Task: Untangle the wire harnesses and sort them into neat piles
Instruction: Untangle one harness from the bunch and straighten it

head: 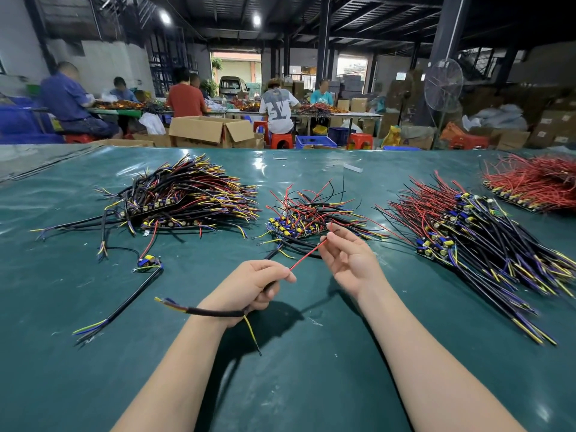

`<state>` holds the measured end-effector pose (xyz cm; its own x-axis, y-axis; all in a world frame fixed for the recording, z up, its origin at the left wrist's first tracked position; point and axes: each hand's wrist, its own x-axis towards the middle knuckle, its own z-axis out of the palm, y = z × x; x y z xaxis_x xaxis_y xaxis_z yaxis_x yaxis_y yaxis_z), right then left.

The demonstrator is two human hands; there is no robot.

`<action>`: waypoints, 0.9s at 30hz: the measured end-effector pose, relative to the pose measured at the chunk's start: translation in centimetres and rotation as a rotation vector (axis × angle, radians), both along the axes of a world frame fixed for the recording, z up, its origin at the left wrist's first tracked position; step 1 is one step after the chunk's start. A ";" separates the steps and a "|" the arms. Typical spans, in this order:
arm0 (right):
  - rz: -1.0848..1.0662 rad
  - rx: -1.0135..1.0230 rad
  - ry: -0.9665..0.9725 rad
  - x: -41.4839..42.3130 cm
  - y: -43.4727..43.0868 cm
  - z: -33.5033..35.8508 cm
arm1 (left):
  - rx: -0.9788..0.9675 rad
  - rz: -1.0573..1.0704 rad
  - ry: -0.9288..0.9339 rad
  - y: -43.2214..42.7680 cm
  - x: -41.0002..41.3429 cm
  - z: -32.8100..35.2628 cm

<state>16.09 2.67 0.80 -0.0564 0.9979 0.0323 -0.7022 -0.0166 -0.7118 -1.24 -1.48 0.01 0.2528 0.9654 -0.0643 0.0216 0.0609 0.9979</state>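
The green surface (305, 385) carried a right pile (486, 241), a left pile (187, 198), a red pile (539, 182) at the far right and a small middle pile (308, 216). In front of the middle pile, above the surface, the left hand (252, 285) curled round a harness (215, 312) by its black cable. The right hand (346, 257) pinched its red wire (307, 254), seemingly between thumb and forefinger, taut between both hands.

Dim warehouse workshop under a dark steel-beam ceiling (374, 14).
Beyond the far edge of the green-covered table (311, 385): an open brown cardboard box (202, 130), red plastic stools (281, 140), a round-caged pedestal fan (443, 85), seated workers (277, 110).
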 end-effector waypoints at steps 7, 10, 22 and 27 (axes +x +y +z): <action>0.052 -0.017 0.032 0.5 -0.1 0.3 | -0.035 -0.019 -0.049 -0.1 -0.2 0.1; 0.102 -0.013 0.054 0.8 0.0 0.2 | -0.038 -0.028 -0.048 -0.2 -0.3 0.2; 0.145 -0.011 0.102 1.0 -0.2 0.0 | -0.048 0.065 -0.186 -0.1 -0.5 0.0; -0.170 0.012 -0.072 -0.1 0.3 0.2 | -0.042 0.020 -0.130 -0.3 -0.2 0.1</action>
<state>16.00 2.95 0.98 0.1103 0.9928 0.0459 -0.6411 0.1064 -0.7600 -1.46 -1.76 0.11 0.2423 0.9675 -0.0723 -0.1097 0.1013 0.9888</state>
